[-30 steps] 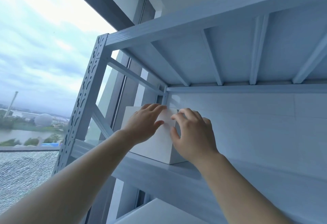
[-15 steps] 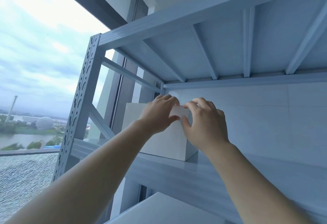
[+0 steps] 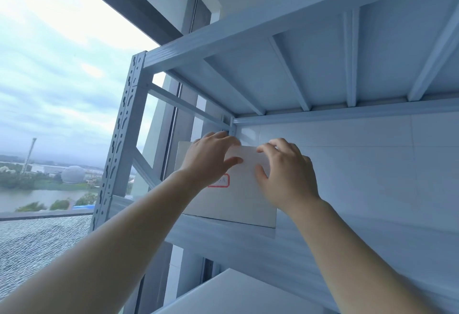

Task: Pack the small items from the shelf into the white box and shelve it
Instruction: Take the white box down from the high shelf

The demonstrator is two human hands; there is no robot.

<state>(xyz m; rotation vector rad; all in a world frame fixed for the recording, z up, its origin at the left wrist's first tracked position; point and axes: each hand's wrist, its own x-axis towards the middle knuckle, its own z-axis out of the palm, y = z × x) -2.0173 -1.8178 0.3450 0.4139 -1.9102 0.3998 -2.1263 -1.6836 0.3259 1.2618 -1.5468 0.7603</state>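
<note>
The white box (image 3: 238,199) sits on the shelf (image 3: 223,239) at the frame's centre, left hand (image 3: 211,157) and right hand (image 3: 285,172) spread flat against its upper front; it looks light, stiff and smooth, best gripped by its sides.

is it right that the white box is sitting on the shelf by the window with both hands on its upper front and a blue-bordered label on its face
Not quite: the label has a red border, not blue, as the head view shows. The rest holds: the white cardboard box sits on the pale metal shelf at the window end, with the left hand and right hand on its upper front.
</note>
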